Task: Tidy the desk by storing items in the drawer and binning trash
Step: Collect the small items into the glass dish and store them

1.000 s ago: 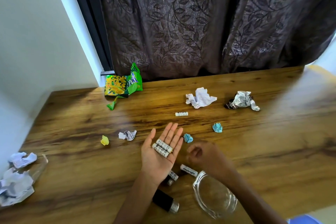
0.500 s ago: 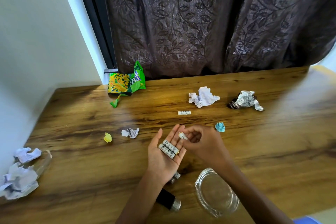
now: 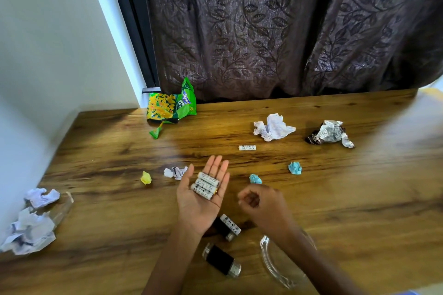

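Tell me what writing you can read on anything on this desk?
None reads as words.
Batteries in the left hand: small marks, too small.
Lone battery: print blurred.
Snack bag: blue logo, illegible.
Battery below the palm: symbols only.

soft daylight, seemingly from the right, washes the worktop (image 3: 359, 199) pale there. the right hand (image 3: 266, 203) is motion-blurred. wide-angle distortion bends the edges; a dark curtain (image 3: 263, 31) dims the back.
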Available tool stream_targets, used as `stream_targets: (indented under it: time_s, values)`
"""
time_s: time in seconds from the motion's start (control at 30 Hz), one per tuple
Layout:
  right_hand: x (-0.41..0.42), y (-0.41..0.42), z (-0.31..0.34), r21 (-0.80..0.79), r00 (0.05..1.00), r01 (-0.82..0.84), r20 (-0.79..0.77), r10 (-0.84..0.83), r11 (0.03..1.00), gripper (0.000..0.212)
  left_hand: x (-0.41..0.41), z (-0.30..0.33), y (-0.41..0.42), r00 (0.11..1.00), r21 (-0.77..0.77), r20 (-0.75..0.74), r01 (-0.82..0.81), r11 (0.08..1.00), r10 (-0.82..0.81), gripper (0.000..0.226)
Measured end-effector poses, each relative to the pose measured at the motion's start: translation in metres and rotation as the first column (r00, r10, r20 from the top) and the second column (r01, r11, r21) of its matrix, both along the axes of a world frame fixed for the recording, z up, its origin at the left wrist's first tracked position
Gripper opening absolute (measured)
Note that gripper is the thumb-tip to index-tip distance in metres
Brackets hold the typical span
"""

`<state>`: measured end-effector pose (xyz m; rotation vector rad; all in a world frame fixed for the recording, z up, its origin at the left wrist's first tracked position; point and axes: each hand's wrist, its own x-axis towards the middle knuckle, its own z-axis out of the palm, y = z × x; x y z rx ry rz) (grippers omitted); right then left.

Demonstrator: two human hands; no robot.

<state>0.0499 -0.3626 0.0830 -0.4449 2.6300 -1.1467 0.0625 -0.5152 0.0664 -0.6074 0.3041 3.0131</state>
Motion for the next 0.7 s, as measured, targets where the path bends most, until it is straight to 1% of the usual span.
stream_targets:
  time_s: [0.07, 0.13, 0.27, 0.37, 0.47, 0.53, 0.6, 0.7]
  values:
    - [0.01, -0.008, -0.015, 0.11, 0.995, -0.093, 0.03, 0.09, 0.99, 0.017, 0.001, 0.0, -0.004, 1.0, -0.001, 0.012, -0.009, 1.0, 0.009, 0.05]
    - [0.017, -0.013, -0.024, 0.186, 0.992, -0.127, 0.045, 0.121, 0.974, 0.024, 0.002, 0.0, -0.005, 1.0, 0.004, 0.021, -0.013, 1.0, 0.013, 0.049]
    - [0.016, -0.016, -0.024, 0.249, 0.994, -0.099, -0.023, 0.108, 0.963, 0.023, 0.002, 0.002, -0.004, 1.0, 0.014, 0.021, -0.01, 1.0, 0.01, 0.051]
    - [0.009, -0.012, -0.021, 0.328, 0.991, -0.088, -0.069, 0.116, 0.941, 0.019, 0.003, 0.003, 0.002, 1.0, -0.004, 0.023, 0.021, 1.0, -0.021, 0.053]
    - [0.002, -0.003, -0.019, 0.355, 0.993, -0.072, -0.06, 0.1, 0.932, 0.017, 0.003, 0.004, 0.009, 0.998, -0.023, 0.036, 0.052, 0.998, -0.051, 0.054]
    - [-0.002, 0.004, -0.013, 0.274, 0.999, -0.039, -0.021, 0.046, 0.961, 0.012, 0.003, 0.006, 0.013, 0.996, -0.048, 0.042, 0.081, 0.996, -0.079, 0.055]
    - [-0.006, 0.01, -0.003, 0.119, 0.999, 0.045, -0.008, -0.044, 0.992, 0.009, 0.004, 0.007, 0.018, 0.992, -0.072, 0.057, 0.113, 0.991, -0.109, 0.055]
    - [-0.01, 0.016, 0.019, -0.099, 0.987, 0.153, -0.034, -0.157, 0.983, 0.01, 0.006, 0.01, 0.03, 0.982, -0.088, 0.103, 0.165, 0.982, -0.156, 0.057]
